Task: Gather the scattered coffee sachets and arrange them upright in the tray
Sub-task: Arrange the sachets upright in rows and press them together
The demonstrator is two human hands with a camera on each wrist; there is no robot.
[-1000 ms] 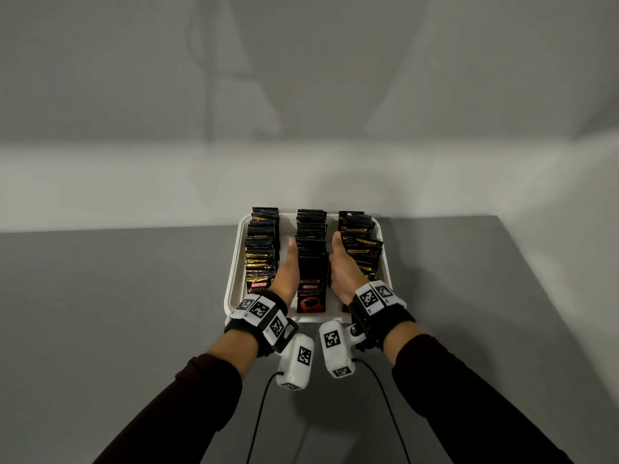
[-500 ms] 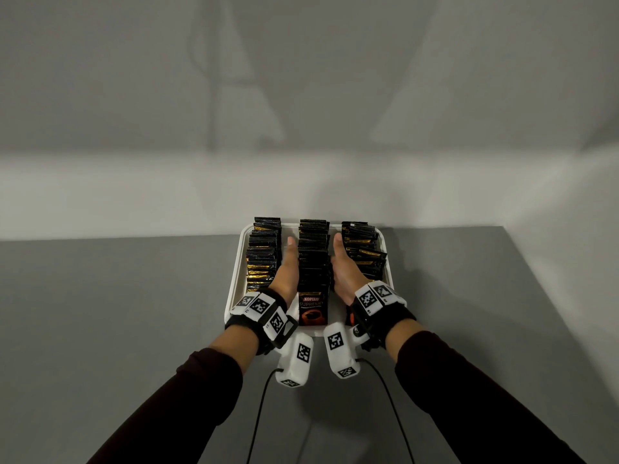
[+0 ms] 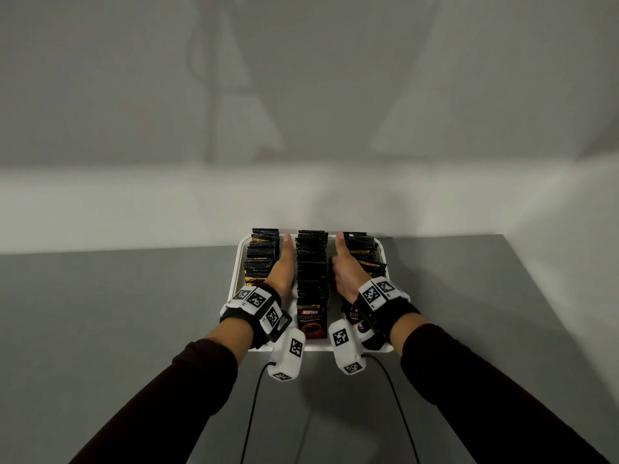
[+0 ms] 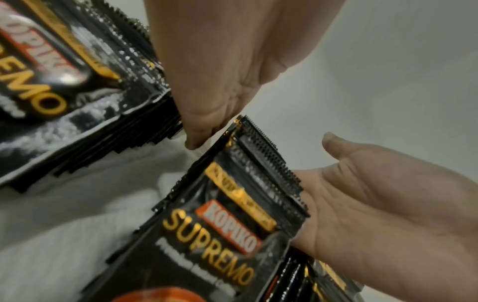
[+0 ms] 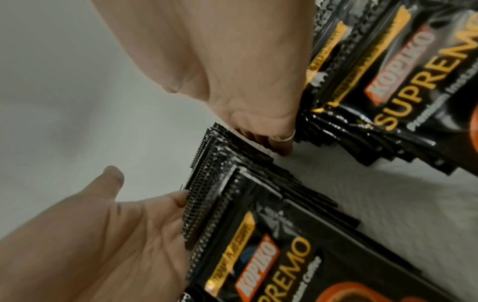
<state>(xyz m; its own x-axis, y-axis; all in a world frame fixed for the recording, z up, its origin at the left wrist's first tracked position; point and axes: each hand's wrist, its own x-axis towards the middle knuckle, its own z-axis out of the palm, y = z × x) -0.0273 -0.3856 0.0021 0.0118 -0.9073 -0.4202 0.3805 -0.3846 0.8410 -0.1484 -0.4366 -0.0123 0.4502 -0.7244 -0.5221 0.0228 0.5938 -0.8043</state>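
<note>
Both flat hands, left hand (image 3: 283, 266) and right hand (image 3: 345, 269), fingers straight, press the middle row of Kopiko sachets (image 3: 312, 272) upright in the white tray (image 3: 238, 262) at the desk's far edge; light, slippery foil, best squeezed by its sides.

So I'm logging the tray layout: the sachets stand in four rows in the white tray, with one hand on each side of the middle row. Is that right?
Not quite: the head view shows three rows, not four. They stand in the white tray, with the left hand and right hand on either side of the middle row, as you said.
</note>
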